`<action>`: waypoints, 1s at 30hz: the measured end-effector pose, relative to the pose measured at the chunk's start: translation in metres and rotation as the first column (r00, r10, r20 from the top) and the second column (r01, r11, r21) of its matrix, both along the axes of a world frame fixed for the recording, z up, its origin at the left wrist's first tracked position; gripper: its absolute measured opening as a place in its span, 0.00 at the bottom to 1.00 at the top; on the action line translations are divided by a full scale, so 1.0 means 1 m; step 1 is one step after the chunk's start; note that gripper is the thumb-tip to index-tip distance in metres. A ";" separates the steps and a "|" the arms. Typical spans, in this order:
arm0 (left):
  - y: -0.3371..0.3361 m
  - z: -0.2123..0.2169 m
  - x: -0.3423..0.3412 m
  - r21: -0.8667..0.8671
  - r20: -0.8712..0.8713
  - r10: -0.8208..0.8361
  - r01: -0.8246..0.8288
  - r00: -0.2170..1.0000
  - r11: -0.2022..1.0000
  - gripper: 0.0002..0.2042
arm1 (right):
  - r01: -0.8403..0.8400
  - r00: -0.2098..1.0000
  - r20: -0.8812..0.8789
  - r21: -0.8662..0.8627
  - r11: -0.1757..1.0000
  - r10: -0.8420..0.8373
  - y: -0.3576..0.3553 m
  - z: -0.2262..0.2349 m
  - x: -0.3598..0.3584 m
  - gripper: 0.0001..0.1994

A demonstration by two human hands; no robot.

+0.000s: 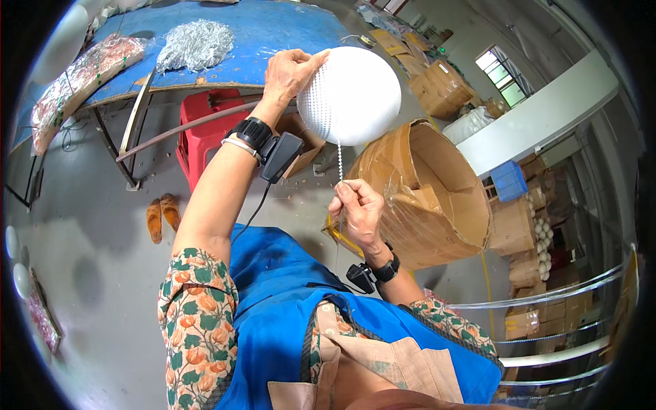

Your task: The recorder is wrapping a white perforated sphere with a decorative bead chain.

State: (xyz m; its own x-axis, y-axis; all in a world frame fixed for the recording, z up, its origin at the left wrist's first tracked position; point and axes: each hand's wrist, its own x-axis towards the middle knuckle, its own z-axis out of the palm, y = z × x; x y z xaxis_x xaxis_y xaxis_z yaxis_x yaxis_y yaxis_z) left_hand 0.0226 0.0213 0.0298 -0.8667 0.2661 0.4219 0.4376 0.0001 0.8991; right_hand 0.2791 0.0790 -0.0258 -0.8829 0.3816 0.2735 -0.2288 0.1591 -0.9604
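- Workshop floor of grey concrete, seen from above, with a blue tabletop [273, 31] at the top carrying a heap of silvery bead strands [195, 44] and a clear bag of patterned material [82, 72] at its left end.
- Under the tabletop stands a red plastic stool [205, 133]; a pair of orange sandals [162, 217] lies on the floor to its left.
- Left hand [290, 72], raised, has its grip closed on the upper edge of a white ball [352, 96], whose left part is covered in rows of tiny beads (the rest looks bare and smooth).
- Right hand [355, 208], just below the ball, pinches a thin bead string [339, 160] that hangs taut from the beaded area.
- Behind the right hand, an open cardboard box [427, 198] lined with clear film lies tipped on its side.
- Risks, as a judgement: the ball is held at one edge only, so a tug on the string could twist it loose and drop it; too hard a pull could snap the thin string or drag laid rows out of line; slack could let beads sit crooked.
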 end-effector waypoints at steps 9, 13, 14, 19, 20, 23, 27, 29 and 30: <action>0.009 -0.009 -0.002 0.063 -0.058 0.066 -0.062 0.996 0.996 0.25 | -0.058 0.997 -0.051 0.052 0.997 0.060 0.001 0.002 0.005 0.08; 0.009 -0.011 -0.002 0.104 -0.053 0.061 -0.056 0.997 0.993 0.25 | -0.036 0.999 -0.026 0.043 0.998 0.037 0.006 -0.004 0.001 0.08; 0.007 -0.011 -0.002 0.069 -0.015 -0.015 0.016 1.000 0.998 0.28 | -0.035 0.999 -0.017 0.049 0.998 0.036 0.007 -0.004 0.000 0.08; -0.006 -0.008 -0.002 -0.075 0.075 -0.207 0.213 0.975 0.974 0.33 | -0.035 0.999 -0.019 0.048 0.998 0.036 0.011 -0.012 -0.006 0.08; -0.006 -0.014 0.001 0.011 -0.060 -0.210 0.211 0.976 0.977 0.33 | -0.036 0.999 -0.009 0.034 0.999 0.036 0.012 -0.015 -0.008 0.08; -0.006 -0.014 0.010 0.038 -0.277 -0.140 0.157 0.950 0.987 0.34 | -0.016 1.000 -0.012 0.004 1.000 0.016 0.011 -0.017 -0.008 0.08; -0.011 -0.006 0.003 -0.009 -0.096 -0.213 0.213 0.972 0.977 0.36 | 0.002 0.999 -0.054 -0.015 1.000 -0.003 0.011 -0.014 -0.009 0.09; -0.008 -0.004 0.000 0.017 -0.092 -0.106 0.108 0.990 0.994 0.37 | -0.008 0.999 -0.043 0.021 1.000 0.009 0.010 -0.010 -0.004 0.09; -0.006 -0.004 -0.001 0.042 -0.079 -0.004 0.007 0.997 0.999 0.38 | -0.013 1.000 -0.026 0.054 0.998 0.014 0.009 -0.008 0.001 0.09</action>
